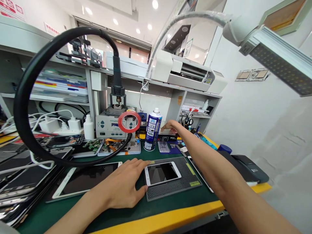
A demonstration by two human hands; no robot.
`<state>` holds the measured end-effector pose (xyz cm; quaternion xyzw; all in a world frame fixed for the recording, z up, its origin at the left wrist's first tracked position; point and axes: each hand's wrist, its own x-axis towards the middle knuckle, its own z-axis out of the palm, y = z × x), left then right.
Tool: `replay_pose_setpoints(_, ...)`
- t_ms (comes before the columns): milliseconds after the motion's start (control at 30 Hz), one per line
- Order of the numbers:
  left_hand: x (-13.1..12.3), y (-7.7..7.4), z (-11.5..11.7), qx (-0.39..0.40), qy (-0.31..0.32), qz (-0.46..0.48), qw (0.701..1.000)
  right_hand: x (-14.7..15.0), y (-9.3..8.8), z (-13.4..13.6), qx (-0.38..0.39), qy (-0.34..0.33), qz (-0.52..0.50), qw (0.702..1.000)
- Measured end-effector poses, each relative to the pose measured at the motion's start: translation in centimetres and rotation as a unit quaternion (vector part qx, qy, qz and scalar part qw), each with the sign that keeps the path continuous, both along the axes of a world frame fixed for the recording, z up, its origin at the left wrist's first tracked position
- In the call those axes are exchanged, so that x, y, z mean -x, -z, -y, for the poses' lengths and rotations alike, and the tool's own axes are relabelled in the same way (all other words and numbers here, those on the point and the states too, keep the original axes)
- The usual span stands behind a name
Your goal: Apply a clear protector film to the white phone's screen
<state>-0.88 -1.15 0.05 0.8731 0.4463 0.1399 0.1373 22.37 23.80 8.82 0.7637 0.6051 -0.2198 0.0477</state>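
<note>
A white smartphone [162,173] lies face up on a grey perforated mat [173,187] on the green bench. My left hand [124,185] rests flat beside the phone's left edge, fingers stretched out, fingertip and thumb touching the phone's corners. My right hand [170,125] is stretched far back over a dark box [168,137] behind a blue and white spray can [152,129]; its fingers point left, and what they touch is not clear.
A white tablet [83,180] lies left of the mat, with stacked screens [21,182] further left. Trays of parts [119,147], a rework station [114,123] with red tape roll [129,122], a thick black hose [26,97] and a lamp [280,55] surround the bench. The yellow edge [170,217] runs along the front.
</note>
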Motion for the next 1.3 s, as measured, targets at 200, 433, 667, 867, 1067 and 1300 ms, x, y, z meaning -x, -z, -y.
replay_pose_setpoints(200,0.1,0.1,0.1,-0.003,0.005,0.001,1.000,0.1,-0.8,-0.2,0.024,0.008,0.012,1.000)
replay_pose_setpoints(433,-0.1,-0.2,0.2,0.004,0.001,-0.008,1.000,-0.5,-1.3,0.4,0.000,-0.046,0.005,0.999)
replay_pose_setpoints(667,-0.1,-0.1,0.3,0.000,-0.001,-0.010,1.000,-0.4,-0.8,1.4,-0.079,-0.126,0.067,0.987)
replay_pose_setpoints(867,-0.1,0.1,0.1,-0.005,0.002,-0.016,1.000,-0.1,-0.6,2.2,-0.175,-0.193,0.147,0.954)
replay_pose_setpoints(1067,-0.2,-0.2,0.1,0.009,0.000,-0.024,1.000,-0.3,-0.2,3.3,-0.240,-0.237,0.203,0.919)
replay_pose_setpoints(1300,-0.2,-0.3,0.1,0.009,-0.005,-0.026,1.000,-1.4,-1.3,3.6,-0.309,-0.202,0.229,0.901)
